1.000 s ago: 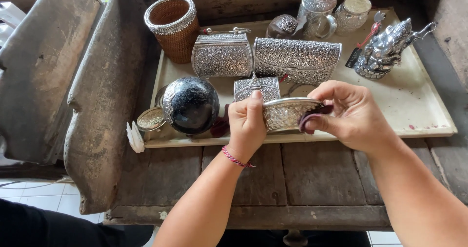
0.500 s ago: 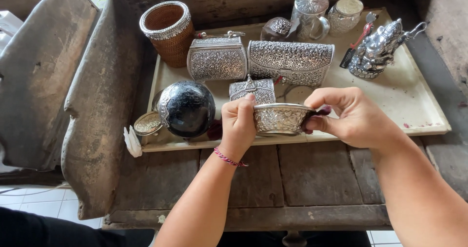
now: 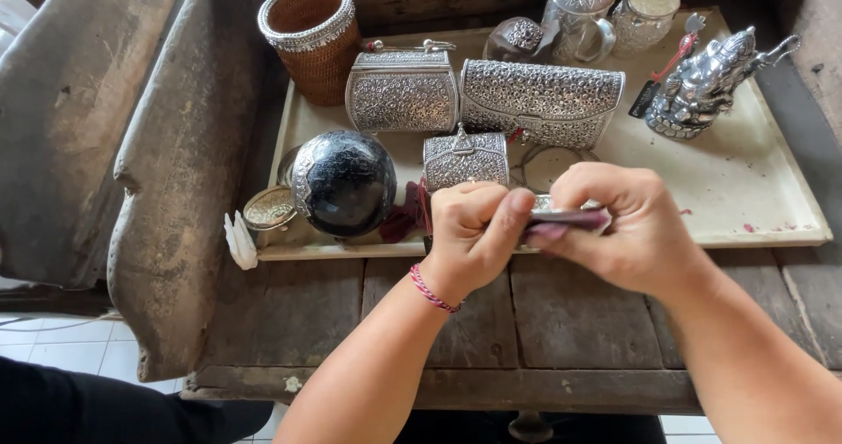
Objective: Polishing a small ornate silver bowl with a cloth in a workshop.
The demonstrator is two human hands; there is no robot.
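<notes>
We held the small silver dish (image 3: 561, 216) between both hands, over the front edge of the tray (image 3: 772, 198) on the wooden worktop (image 3: 561, 330). Our left hand (image 3: 474, 234) pinched its left end, thumb on top. The dish's long axis ran left to right. Our right hand (image 3: 627, 225) closed over its right end, covering most of it. Both hands were equally near.

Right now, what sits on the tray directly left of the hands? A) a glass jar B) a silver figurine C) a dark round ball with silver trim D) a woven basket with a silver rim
C: the dark round ball rests on the tray just left of the left hand; the right hand is further right.
</notes>
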